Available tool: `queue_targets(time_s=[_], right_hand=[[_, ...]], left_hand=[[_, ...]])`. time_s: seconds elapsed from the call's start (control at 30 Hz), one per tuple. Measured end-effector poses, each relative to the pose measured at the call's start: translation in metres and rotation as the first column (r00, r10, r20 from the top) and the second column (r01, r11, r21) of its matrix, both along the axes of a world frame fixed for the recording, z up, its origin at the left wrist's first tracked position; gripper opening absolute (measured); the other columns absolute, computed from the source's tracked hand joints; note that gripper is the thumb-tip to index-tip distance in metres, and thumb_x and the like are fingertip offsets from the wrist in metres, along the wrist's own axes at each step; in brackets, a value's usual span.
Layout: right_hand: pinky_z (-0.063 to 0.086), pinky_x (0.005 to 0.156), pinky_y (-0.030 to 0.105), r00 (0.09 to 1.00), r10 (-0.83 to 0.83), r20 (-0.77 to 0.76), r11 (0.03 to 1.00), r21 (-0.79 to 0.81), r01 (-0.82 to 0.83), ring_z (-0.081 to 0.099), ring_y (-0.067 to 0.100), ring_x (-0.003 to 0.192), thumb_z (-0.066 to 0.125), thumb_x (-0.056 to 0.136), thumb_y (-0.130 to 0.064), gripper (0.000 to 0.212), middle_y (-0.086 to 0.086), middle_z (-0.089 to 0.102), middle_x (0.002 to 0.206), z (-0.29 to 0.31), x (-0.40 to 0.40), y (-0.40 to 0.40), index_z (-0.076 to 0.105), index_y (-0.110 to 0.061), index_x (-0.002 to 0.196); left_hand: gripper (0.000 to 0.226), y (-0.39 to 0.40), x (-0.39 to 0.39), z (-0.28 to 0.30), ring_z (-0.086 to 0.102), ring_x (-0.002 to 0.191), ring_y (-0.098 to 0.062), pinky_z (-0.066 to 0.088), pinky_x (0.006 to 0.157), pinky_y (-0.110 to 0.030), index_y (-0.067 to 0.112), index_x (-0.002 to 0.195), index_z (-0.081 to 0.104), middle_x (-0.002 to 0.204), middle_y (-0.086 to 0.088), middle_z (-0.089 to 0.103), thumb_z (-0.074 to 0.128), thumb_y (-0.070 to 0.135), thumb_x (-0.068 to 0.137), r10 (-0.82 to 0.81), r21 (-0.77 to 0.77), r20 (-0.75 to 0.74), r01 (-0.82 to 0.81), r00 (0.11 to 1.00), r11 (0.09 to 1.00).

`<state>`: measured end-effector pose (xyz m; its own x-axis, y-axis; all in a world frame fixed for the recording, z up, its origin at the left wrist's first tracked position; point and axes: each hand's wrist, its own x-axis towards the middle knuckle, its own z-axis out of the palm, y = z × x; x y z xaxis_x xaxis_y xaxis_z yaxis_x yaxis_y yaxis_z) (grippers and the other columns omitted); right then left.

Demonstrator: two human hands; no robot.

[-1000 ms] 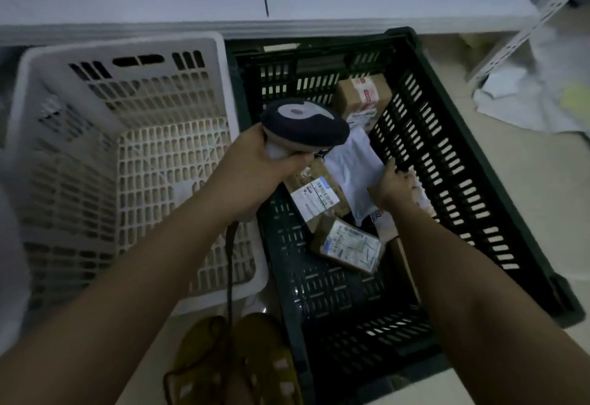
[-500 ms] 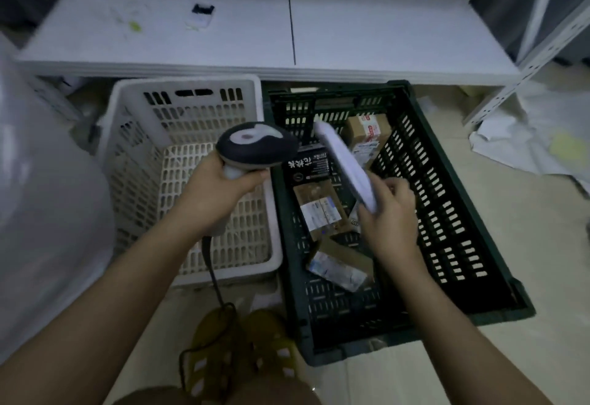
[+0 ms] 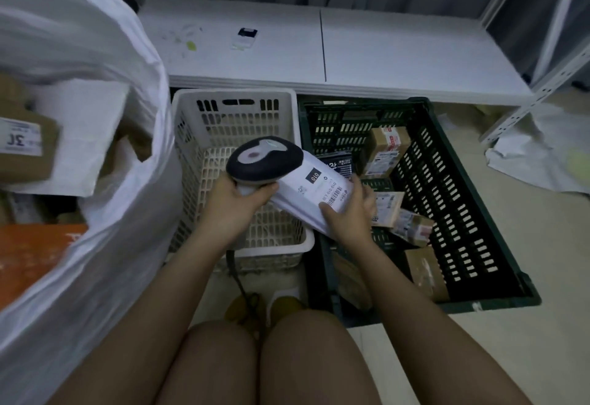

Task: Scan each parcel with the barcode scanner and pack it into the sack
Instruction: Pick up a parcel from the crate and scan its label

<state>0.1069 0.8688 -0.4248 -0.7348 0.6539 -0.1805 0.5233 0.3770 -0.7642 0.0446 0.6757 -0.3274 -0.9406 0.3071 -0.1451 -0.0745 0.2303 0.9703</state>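
My left hand (image 3: pixel 238 203) grips the handle of a dark barcode scanner (image 3: pixel 265 160), its head just above the left end of a flat white parcel (image 3: pixel 314 192). My right hand (image 3: pixel 349 213) holds that parcel label-up, with a barcode showing, over the gap between the two crates. Several cardboard parcels (image 3: pixel 386 145) lie in the dark green crate (image 3: pixel 463 187) on the right. A large white sack (image 3: pixel 95 161) stands open at the left with boxes inside it.
A white slatted basket (image 3: pixel 204 136) sits between the sack and the green crate. A low white shelf (image 3: pixel 351 53) runs behind both, with a small dark item (image 3: pixel 246 35) on it. A metal rack leg (image 3: pixel 536 94) and crumpled white plastic (image 3: pixel 539 155) stand at the right.
My right hand lifted the white parcel out of the green crate and turned it label-up. The scanner came over the parcel. The view pulled back, bringing the sack into sight.
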Motion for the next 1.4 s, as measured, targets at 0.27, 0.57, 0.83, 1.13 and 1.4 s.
queue_targets(time_s=[0.27,0.57,0.83,1.13,1.4], right_hand=[[0.04,0.106,0.039,0.968,-0.248,-0.037,0.887,-0.41,0.212,0.047,0.029,0.13,0.076,0.083,-0.027,0.086,0.01,0.046,0.144,-0.007,0.003,0.001,0.025,-0.013,0.15],[0.052,0.087,0.043,0.981,-0.093,-0.173,0.923,-0.385,0.02,0.057,0.027,0.105,0.053,0.095,-0.015,0.041,0.007,0.051,0.125,0.084,0.023,0.018,0.044,-0.019,0.135],[0.055,0.08,0.033,0.883,-0.087,-0.461,0.968,-0.249,-0.035,0.061,0.022,0.098,0.069,0.086,-0.011,0.027,0.003,0.062,0.108,0.203,0.048,0.012,0.065,-0.014,0.112],[0.05,0.07,0.018,0.841,-0.064,-0.537,0.972,-0.226,-0.07,0.058,0.011,0.091,0.073,0.086,-0.017,0.035,-0.004,0.058,0.106,0.259,0.063,-0.012,0.066,-0.015,0.12],[0.054,0.072,0.027,0.817,-0.068,-0.572,0.956,-0.271,-0.11,0.062,0.018,0.095,0.074,0.085,-0.018,0.029,-0.001,0.06,0.109,0.269,0.061,-0.022,0.067,-0.02,0.112]], left_hand=[[0.045,0.0,0.001,-0.002,0.061,0.105,-0.007,0.049,0.083,-0.018,0.02,0.125,0.057,0.113,0.009,0.065,0.073,0.013,0.083,-0.033,0.032,0.011,0.033,0.999,0.999],[0.039,-0.002,0.012,0.057,0.063,0.098,-0.01,0.05,0.09,-0.028,0.017,0.12,0.06,0.101,0.008,0.066,0.073,0.012,0.083,0.042,0.096,-0.089,-0.034,0.995,0.995],[0.046,-0.025,0.048,0.123,0.063,0.104,-0.015,0.051,0.086,-0.022,0.011,0.125,0.058,0.106,0.004,0.066,0.074,0.014,0.082,-0.087,0.063,-0.211,0.102,0.974,0.993],[0.047,-0.059,0.072,0.151,0.056,0.092,0.016,0.044,0.074,-0.002,0.022,0.124,0.054,0.105,0.021,0.063,0.073,0.01,0.083,-0.267,-0.058,-0.256,0.26,0.929,0.964],[0.044,-0.068,0.073,0.156,0.057,0.098,0.006,0.042,0.072,-0.009,0.02,0.123,0.056,0.104,0.016,0.065,0.074,0.015,0.083,-0.227,-0.099,-0.279,0.207,0.933,0.973]])
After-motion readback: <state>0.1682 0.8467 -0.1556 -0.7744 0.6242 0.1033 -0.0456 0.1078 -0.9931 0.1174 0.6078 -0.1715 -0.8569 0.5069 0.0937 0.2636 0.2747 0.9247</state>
